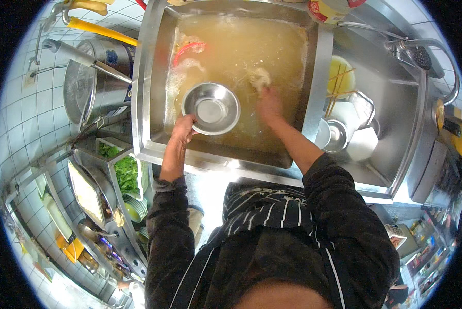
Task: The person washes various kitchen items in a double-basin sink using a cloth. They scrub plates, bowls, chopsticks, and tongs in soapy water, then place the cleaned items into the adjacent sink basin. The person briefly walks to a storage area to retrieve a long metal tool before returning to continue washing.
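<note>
A shallow stainless steel bowl (227, 98) is tilted towards me over murky, yellowish water (250, 42) in a metal sink (321, 69). My left hand (183, 128) grips its near left rim. To the right of the bowl, my right hand (270, 105) is closed around a pale, crumpled cloth or scrubber (259, 77) at the water's surface. Blur hides the exact position of its fingers. A red curved object (188, 50) shows among foam at the sink's left side.
The adjoining sink (385, 96) holds white bowls (362, 145), a metal bowl (336, 136), a yellow bowl (345, 73) and chopsticks (336, 89). A faucet (453, 73) curves over its far right. Left stand a large metal pot (99, 77) and a crate of leafy greens (126, 174).
</note>
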`<state>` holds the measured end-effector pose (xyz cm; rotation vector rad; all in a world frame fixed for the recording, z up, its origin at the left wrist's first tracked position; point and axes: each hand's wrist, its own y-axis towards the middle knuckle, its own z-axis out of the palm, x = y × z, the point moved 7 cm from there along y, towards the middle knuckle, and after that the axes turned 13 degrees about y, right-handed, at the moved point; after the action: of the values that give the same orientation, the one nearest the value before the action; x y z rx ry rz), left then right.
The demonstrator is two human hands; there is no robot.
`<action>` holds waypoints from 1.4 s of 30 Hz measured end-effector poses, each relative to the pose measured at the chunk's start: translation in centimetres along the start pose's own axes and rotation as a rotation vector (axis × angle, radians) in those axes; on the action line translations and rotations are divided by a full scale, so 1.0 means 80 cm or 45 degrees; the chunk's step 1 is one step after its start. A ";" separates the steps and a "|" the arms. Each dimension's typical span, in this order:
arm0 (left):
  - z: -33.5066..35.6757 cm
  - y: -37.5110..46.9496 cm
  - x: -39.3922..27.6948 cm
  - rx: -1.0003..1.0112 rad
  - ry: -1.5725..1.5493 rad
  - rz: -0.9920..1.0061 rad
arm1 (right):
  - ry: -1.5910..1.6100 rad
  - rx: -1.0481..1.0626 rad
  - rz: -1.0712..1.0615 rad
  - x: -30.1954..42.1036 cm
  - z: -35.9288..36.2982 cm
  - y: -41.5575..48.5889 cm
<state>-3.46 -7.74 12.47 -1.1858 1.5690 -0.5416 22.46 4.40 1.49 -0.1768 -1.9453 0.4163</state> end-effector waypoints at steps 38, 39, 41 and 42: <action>0.246 -0.050 -0.057 0.666 -0.513 0.134 | 1.413 0.020 0.847 -0.005 0.006 -0.102; 0.253 -0.055 -0.071 0.387 -0.305 0.261 | 1.376 -0.096 0.870 -0.018 0.000 -0.109; 0.281 -0.088 -0.115 0.193 0.186 0.756 | 0.980 0.082 0.784 -0.026 -0.003 -0.108; 0.300 -0.105 -0.131 0.086 0.426 0.904 | 0.858 0.107 0.666 -0.025 -0.007 -0.101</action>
<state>21.43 3.47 15.79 -0.4325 2.0930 -0.3183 24.34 -3.56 2.96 -0.6869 -1.1985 0.6758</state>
